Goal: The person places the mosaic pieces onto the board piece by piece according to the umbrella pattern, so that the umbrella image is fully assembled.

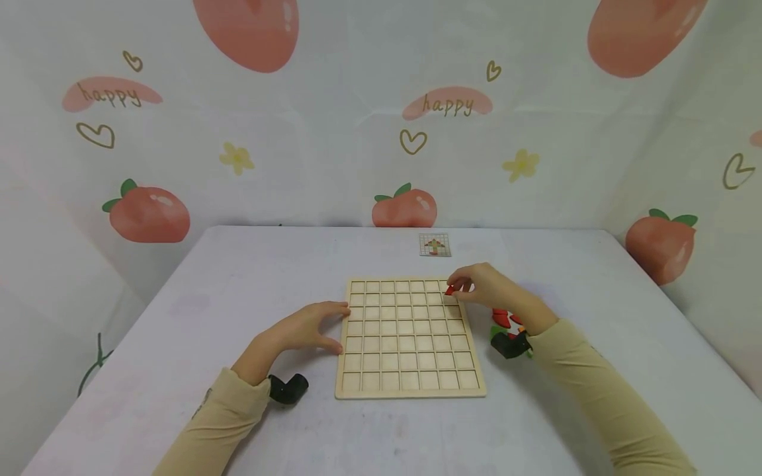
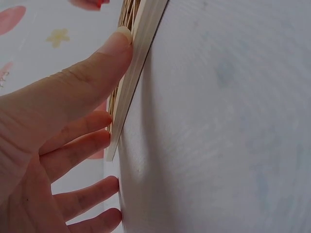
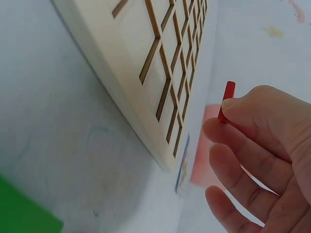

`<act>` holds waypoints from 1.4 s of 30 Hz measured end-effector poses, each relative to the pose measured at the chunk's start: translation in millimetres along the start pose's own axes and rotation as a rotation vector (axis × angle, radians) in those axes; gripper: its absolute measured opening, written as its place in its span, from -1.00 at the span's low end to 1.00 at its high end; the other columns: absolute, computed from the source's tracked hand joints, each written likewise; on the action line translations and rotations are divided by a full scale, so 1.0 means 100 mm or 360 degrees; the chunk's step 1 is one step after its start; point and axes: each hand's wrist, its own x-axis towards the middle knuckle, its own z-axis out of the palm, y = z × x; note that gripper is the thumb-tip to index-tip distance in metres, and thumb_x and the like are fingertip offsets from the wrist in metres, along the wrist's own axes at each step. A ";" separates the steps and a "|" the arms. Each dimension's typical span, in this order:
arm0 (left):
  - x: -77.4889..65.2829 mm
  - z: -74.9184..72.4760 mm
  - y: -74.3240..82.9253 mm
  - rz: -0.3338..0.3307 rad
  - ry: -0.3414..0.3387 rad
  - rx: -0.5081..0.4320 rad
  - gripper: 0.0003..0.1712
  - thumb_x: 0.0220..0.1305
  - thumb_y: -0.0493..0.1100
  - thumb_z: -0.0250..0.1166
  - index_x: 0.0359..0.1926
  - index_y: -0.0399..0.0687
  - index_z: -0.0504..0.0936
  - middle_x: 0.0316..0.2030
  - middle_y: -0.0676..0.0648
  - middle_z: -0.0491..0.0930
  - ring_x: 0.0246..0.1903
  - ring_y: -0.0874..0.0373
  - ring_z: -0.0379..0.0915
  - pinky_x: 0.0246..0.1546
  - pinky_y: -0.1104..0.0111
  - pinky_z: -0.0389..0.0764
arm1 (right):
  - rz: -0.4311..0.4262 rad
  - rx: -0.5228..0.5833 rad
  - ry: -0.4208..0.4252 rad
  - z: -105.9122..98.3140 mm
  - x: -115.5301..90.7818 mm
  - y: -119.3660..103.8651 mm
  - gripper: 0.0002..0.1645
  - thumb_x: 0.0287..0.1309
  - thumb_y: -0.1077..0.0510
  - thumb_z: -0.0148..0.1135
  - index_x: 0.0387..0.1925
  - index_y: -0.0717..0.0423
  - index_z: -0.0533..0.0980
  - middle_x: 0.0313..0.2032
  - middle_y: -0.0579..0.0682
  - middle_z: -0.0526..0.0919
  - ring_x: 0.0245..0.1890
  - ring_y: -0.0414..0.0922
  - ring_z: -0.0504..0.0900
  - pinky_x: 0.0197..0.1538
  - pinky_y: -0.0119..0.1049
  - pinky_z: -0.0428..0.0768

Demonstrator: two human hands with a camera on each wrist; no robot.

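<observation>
A pale wooden grid board (image 1: 397, 344) with rows of square cells lies flat on the table. My left hand (image 1: 309, 327) touches its left edge, thumb and fingers extended; in the left wrist view the thumb (image 2: 116, 43) rests against the board's rim. Above the far right corner of the board, my right hand (image 1: 485, 289) pinches a small red piece (image 3: 227, 101) between thumb and index finger. In the right wrist view that piece is thin and held apart from the board (image 3: 104, 53).
Right of the board, partly behind the right forearm, lie several red, green and orange pieces (image 1: 501, 318). A small card (image 1: 435, 244) with a gridded picture lies near the table's back edge. A patterned cloth (image 1: 333, 132) hangs behind the white table (image 1: 250, 264).
</observation>
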 end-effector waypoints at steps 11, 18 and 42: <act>-0.01 0.00 0.00 0.0011 0.0011 -0.0008 -0.18 -0.07 -0.06 0.48 0.21 -0.29 0.40 0.29 -0.29 0.31 0.31 -0.23 0.17 0.33 -0.05 0.23 | -0.0029 0.0016 0.0001 0.08 0.08 -0.08 -0.74 0.08 0.25 0.27 -0.17 0.29 0.59 -0.31 0.03 0.72 -0.37 -0.19 0.62 -0.30 -0.42 0.59; -0.01 0.01 0.00 0.0024 0.0026 0.0023 -0.19 -0.08 -0.06 0.48 0.19 -0.29 0.41 0.28 -0.29 0.32 0.30 -0.23 0.19 0.33 -0.04 0.24 | -0.0059 0.0040 -0.0017 0.12 0.13 -0.13 -0.76 0.09 0.26 0.26 -0.18 0.28 0.59 -0.33 0.02 0.72 -0.37 -0.20 0.61 -0.33 -0.46 0.55; -0.01 0.01 0.00 0.0024 0.0030 0.0065 -0.19 -0.06 -0.02 0.47 0.20 -0.27 0.41 0.29 -0.28 0.31 0.31 -0.23 0.18 0.34 -0.04 0.22 | -0.0119 -0.0021 -0.0059 0.27 0.36 -0.31 -0.78 0.09 0.23 0.27 -0.21 0.24 0.61 -0.36 0.02 0.72 -0.38 -0.19 0.61 -0.27 -0.40 0.60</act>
